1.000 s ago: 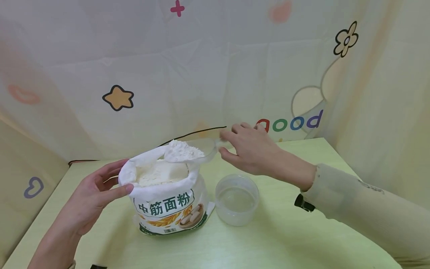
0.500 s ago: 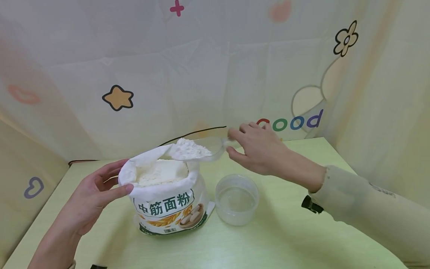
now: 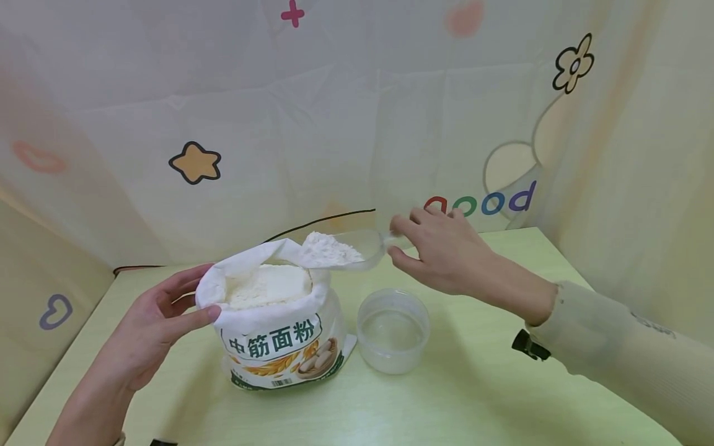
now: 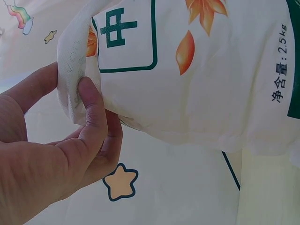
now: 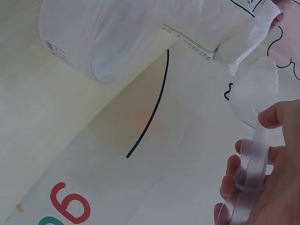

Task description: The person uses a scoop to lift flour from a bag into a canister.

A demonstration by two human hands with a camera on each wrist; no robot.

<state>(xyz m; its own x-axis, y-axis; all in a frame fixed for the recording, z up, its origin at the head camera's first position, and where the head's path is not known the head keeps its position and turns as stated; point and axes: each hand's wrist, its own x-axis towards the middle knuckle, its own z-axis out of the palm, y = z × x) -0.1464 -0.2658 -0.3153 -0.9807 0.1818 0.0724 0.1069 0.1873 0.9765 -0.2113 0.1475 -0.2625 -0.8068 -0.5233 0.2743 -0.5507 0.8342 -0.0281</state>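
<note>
A white flour bag (image 3: 279, 322) with green lettering stands with its top rolled down, flour (image 3: 251, 288) showing inside. My left hand (image 3: 150, 319) grips the rolled rim at its left side, thumb outside, as the left wrist view (image 4: 70, 145) also shows. By its handle, my right hand (image 3: 440, 251) holds a clear plastic scoop (image 3: 370, 248) heaped with flour (image 3: 329, 249). The scoop's tip overlaps the bag's right rim in the head view. In the right wrist view, fingers (image 5: 229, 183) wrap the clear handle (image 5: 255, 159). A round clear tub (image 3: 393, 334) stands right of the bag, below the scoop.
The pale green table (image 3: 474, 384) carries the bag and tub. Behind it hangs a printed curtain (image 3: 334, 124) with a star and the word "good". A small black clip (image 3: 530, 345) hangs at the right sleeve (image 3: 613, 341).
My right hand has moved to the right with the loaded scoop, drawing it from over the bag's opening toward the tub's side. The left hand, bag and tub stay put.
</note>
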